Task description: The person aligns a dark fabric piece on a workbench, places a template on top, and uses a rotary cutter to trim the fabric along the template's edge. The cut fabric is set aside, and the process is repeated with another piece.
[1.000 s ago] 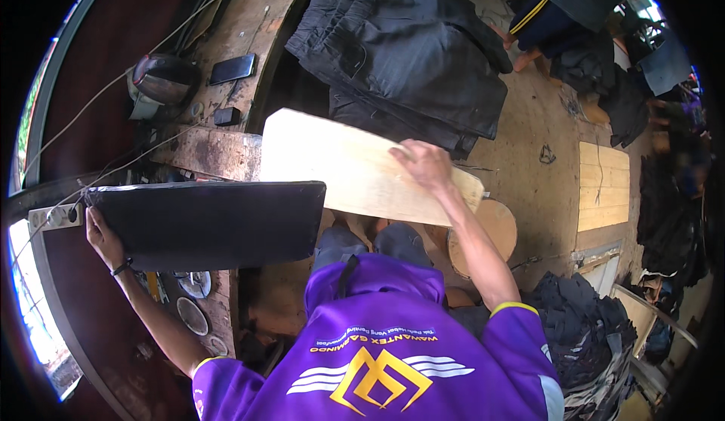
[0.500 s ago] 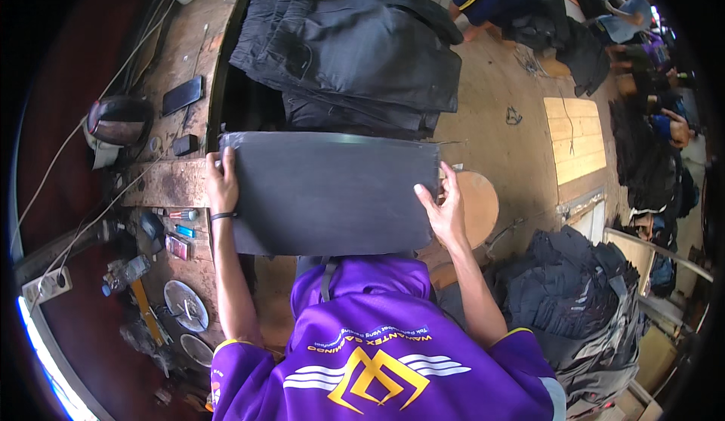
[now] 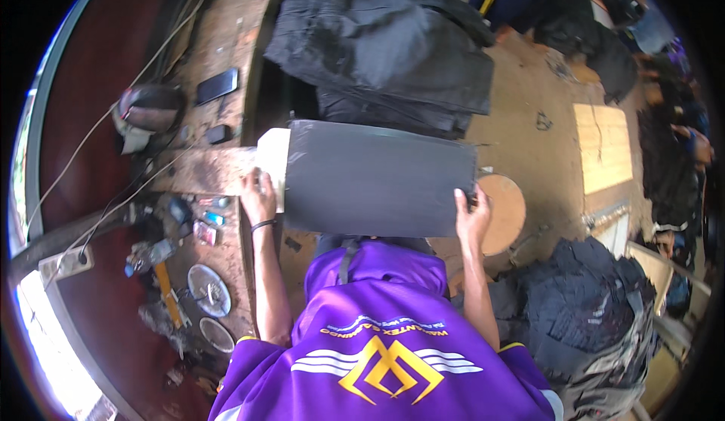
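Note:
A dark grey, flat rectangular panel (image 3: 377,179) lies across my lap, its upper edge scuffed and shiny. From its left end a pale cream, card-like piece (image 3: 273,153) sticks out; how the two join is hidden. My left hand (image 3: 259,198) closes on the outer edge of this pale piece, fingers bent. At the panel's right edge, my right hand (image 3: 473,213) grips the corner, thumb on the near face and fingers at the edge.
Beyond the panel lies a stack of black trousers (image 3: 385,40). A wooden bench (image 3: 245,51) on the left carries a phone (image 3: 217,86), a round metal dish (image 3: 209,290) and small items. A round stool top (image 3: 502,213) and a dark cloth heap (image 3: 589,293) are at right.
The pale piece now shows at the panel's left end. My left hand has shifted from the dark panel's edge onto it. The whole view has swung, so surroundings sit further right.

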Tool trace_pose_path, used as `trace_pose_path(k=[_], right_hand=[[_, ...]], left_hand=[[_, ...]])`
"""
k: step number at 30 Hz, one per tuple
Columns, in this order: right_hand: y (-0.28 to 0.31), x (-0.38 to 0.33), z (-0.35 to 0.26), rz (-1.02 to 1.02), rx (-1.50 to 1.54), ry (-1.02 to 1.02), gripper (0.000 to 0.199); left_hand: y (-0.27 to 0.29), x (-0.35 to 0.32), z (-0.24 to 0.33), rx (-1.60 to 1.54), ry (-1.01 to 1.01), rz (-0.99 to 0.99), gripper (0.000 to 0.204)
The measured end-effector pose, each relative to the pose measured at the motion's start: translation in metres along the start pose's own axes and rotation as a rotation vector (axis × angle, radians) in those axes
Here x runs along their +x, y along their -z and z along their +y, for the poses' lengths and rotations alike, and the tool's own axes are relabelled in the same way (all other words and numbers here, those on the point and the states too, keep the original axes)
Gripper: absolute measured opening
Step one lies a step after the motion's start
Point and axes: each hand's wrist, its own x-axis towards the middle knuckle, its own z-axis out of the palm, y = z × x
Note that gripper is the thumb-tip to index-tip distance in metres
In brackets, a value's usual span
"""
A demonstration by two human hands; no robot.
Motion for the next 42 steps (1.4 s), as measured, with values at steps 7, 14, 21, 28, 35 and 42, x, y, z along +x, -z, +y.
trace_pose_path(k=[7, 14, 21, 28, 35, 42], right_hand=[[0.001, 0.002, -0.018, -0.009, -0.137, -0.059, 0.049], [-0.010, 0.003, -0.035, 0.027, -0.174, -0.023, 0.049], [-0.023, 0.000, -0.029, 0.127, 0.019, -0.052, 0.056], [-0.006, -0.016, -0.021, 0.108, 0.000, 0.002, 0.048], [0.011, -0.027, 0.000, 0.034, 0.304, -0.188, 0.047], [-0.003, -0.036, 0.006, 0.105, 0.205, -0.136, 0.048]], left_hand=[[0.018, 0.004, -0.016, -0.231, 0.012, -0.182, 0.033], [0.011, 0.010, 0.007, -0.011, -0.199, -0.120, 0.057], [0.002, 0.011, 0.031, 0.044, -0.147, -0.111, 0.059], [-0.008, 0.010, 0.026, 0.070, -0.137, -0.070, 0.063], [-0.020, 0.019, 0.016, 0.038, -0.044, -0.056, 0.089], [-0.039, 0.023, 0.007, 0.158, -0.244, 0.016, 0.077]])
